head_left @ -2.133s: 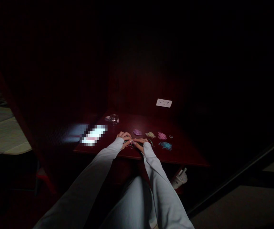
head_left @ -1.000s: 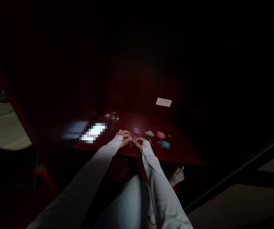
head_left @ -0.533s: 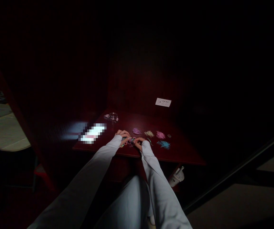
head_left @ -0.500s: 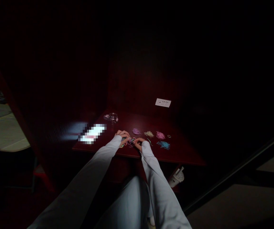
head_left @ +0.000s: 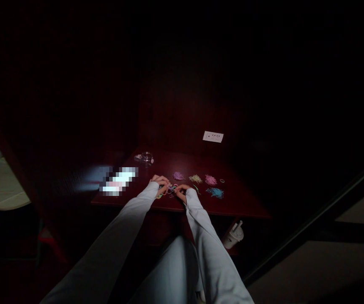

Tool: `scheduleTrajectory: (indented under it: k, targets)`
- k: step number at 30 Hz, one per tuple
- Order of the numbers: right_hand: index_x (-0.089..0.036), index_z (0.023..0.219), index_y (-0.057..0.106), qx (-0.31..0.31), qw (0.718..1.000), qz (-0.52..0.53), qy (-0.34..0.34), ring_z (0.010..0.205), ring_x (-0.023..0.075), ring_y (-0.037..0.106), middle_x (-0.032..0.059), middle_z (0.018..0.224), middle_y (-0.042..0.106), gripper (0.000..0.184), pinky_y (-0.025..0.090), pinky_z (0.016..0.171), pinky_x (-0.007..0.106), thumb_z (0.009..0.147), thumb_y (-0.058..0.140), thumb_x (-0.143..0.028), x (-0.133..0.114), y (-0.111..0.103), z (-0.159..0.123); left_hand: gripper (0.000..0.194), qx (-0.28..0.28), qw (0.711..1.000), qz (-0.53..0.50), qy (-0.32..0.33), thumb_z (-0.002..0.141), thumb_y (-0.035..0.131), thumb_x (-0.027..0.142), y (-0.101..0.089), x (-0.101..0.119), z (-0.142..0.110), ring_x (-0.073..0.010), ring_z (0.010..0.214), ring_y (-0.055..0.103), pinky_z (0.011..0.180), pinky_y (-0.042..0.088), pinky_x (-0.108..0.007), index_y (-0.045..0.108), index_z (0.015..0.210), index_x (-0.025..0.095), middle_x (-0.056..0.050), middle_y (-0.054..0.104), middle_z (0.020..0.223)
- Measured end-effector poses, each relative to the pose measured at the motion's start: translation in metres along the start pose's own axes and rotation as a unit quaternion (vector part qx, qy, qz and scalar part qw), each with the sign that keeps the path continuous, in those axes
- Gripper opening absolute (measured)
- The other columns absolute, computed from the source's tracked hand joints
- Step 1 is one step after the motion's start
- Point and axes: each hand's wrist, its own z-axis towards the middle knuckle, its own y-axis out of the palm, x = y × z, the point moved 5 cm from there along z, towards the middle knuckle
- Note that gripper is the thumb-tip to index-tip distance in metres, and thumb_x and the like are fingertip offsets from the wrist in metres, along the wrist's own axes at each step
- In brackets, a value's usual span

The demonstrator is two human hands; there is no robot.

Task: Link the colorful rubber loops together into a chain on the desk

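Over the front part of the dark red table (head_left: pixel 242 204), my left hand (head_left: pixel 160 183) bends its fingers closed at a cluster of small pastel loops (head_left: pixel 170 190). Facing it, my right hand (head_left: pixel 181 192) pinches at the right side of the same cluster. The loops show green, yellow, pink and purple; the exact bits between my fingertips are too small to tell apart. A thin green strip (head_left: pixel 197 189) lies just right of my right hand. Beyond are heaps of thin strips: purple (head_left: pixel 178 175), pale yellow (head_left: pixel 195 179), pink (head_left: pixel 211 180) and blue (head_left: pixel 215 193).
A small ring (head_left: pixel 222 180) lies right of the pink heap. At the left, a bright pixelated panel (head_left: pixel 118 181) lies near a clear glass jar (head_left: pixel 146 158). A white socket plate (head_left: pixel 213 137) sits on the back wall. Below the table's right side is a lidded cup (head_left: pixel 234 235).
The whole view has shifted slightly, so the table things sit a bit further left. My hands stay close together at the loops, with only small finger movement.
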Motion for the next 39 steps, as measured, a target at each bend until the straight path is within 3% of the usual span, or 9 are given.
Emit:
scheduleTrajectory:
  k: [11, 17, 19, 20, 25, 27, 30, 35, 39]
  targets:
    - [-0.023, 0.073, 0.077, -0.005, 1.0, 0.014, 0.014, 0.067, 0.0181, 0.058, 0.003, 0.071, 0.072, 0.028, 0.047, 0.067, 0.03, 0.08, 0.069, -0.048, -0.001, 0.0, -0.002, 0.042, 0.022, 0.999, -0.01, -0.027, 0.094, 0.053, 0.042, -0.005, -0.002, 0.002, -0.028, 0.103, 0.061, 0.101, 0.045, -0.047, 0.075, 0.066, 0.021, -0.01, 0.077, 0.101]
    - [-0.022, 0.085, 0.076, 0.188, 0.978, -0.094, -0.002, 0.083, 0.0227, 0.061, 0.0064, 0.083, 0.073, 0.025, 0.046, 0.082, 0.036, 0.089, 0.062, -0.041, -0.007, -0.026, -0.003, 0.039, 0.013, 0.999, -0.006, -0.028, 0.094, 0.054, 0.041, -0.006, -0.002, 0.002, -0.0269, 0.102, 0.062, 0.1, 0.047, -0.046, 0.076, 0.069, 0.022, -0.009, 0.077, 0.102]
    - [-0.022, 0.086, 0.076, 0.218, 0.968, -0.12, 0.003, 0.086, 0.0244, 0.06, 0.0071, 0.084, 0.073, 0.022, 0.043, 0.085, 0.038, 0.089, 0.062, -0.039, -0.01, -0.035, 0.005, 0.038, -0.007, 1.0, -0.009, -0.014, 0.093, 0.056, 0.042, -0.002, -0.002, 0.002, -0.0263, 0.101, 0.062, 0.099, 0.048, -0.045, 0.077, 0.069, 0.022, -0.008, 0.078, 0.102]
    - [-0.022, 0.086, 0.077, 0.222, 0.966, -0.135, 0.01, 0.087, 0.025, 0.06, 0.0074, 0.085, 0.073, 0.022, 0.041, 0.086, 0.039, 0.09, 0.063, -0.038, -0.011, -0.039, 0.011, 0.039, 0.02, 1.0, -0.009, -0.021, 0.094, 0.054, 0.041, -0.003, -0.003, 0.002, -0.0262, 0.1, 0.062, 0.098, 0.048, -0.045, 0.077, 0.069, 0.022, -0.008, 0.078, 0.098]
    - [-0.023, 0.094, 0.078, 0.142, 0.941, -0.305, 0.049, 0.103, 0.0275, 0.059, 0.0087, 0.098, 0.077, 0.021, 0.034, 0.092, 0.039, 0.095, 0.06, -0.035, -0.016, -0.034, 0.04, 0.039, 0.003, 0.999, -0.009, -0.032, 0.093, 0.054, 0.041, -0.001, -0.003, 0.003, -0.0272, 0.104, 0.063, 0.101, 0.047, -0.046, 0.077, 0.069, 0.021, -0.009, 0.078, 0.101]
    - [-0.021, 0.1, 0.078, 0.104, 0.92, -0.376, 0.05, 0.114, 0.0307, 0.056, 0.0117, 0.11, 0.076, 0.022, 0.031, 0.096, 0.04, 0.095, 0.062, -0.035, -0.013, -0.026, 0.043, 0.035, -0.016, 0.999, -0.009, -0.04, 0.092, 0.057, 0.04, -0.001, -0.002, 0.002, -0.0275, 0.105, 0.063, 0.102, 0.046, -0.045, 0.078, 0.072, 0.021, -0.009, 0.078, 0.103]
    - [-0.02, 0.108, 0.078, 0.093, 0.904, -0.41, 0.073, 0.121, 0.0345, 0.052, 0.0143, 0.121, 0.073, 0.028, 0.029, 0.098, 0.043, 0.096, 0.06, -0.039, -0.005, -0.019, 0.035, 0.033, 0.009, 0.998, -0.009, -0.059, 0.092, 0.057, 0.036, -0.006, 0.002, 0.001, -0.0267, 0.105, 0.063, 0.104, 0.046, -0.044, 0.078, 0.071, 0.022, -0.009, 0.079, 0.103]
    - [-0.024, 0.107, 0.078, 0.13, 0.925, -0.353, 0.047, 0.117, 0.033, 0.051, 0.0104, 0.117, 0.074, 0.029, 0.028, 0.095, 0.043, 0.1, 0.054, -0.038, -0.007, -0.016, 0.008, 0.033, 0.008, 0.998, -0.011, -0.059, 0.092, 0.058, 0.033, -0.009, 0.012, 0.001, -0.0253, 0.104, 0.065, 0.104, 0.047, -0.043, 0.077, 0.066, 0.022, -0.007, 0.079, 0.102]
    - [-0.027, 0.11, 0.078, 0.045, 0.951, -0.305, -0.017, 0.109, 0.0273, 0.051, 0.0066, 0.113, 0.073, 0.025, 0.031, 0.093, 0.038, 0.099, 0.057, -0.034, -0.02, -0.005, -0.006, 0.029, -0.014, 0.998, -0.005, -0.054, 0.091, 0.06, 0.03, -0.013, 0.017, 0.0, -0.0242, 0.104, 0.064, 0.103, 0.049, -0.044, 0.078, 0.07, 0.022, -0.006, 0.079, 0.103]
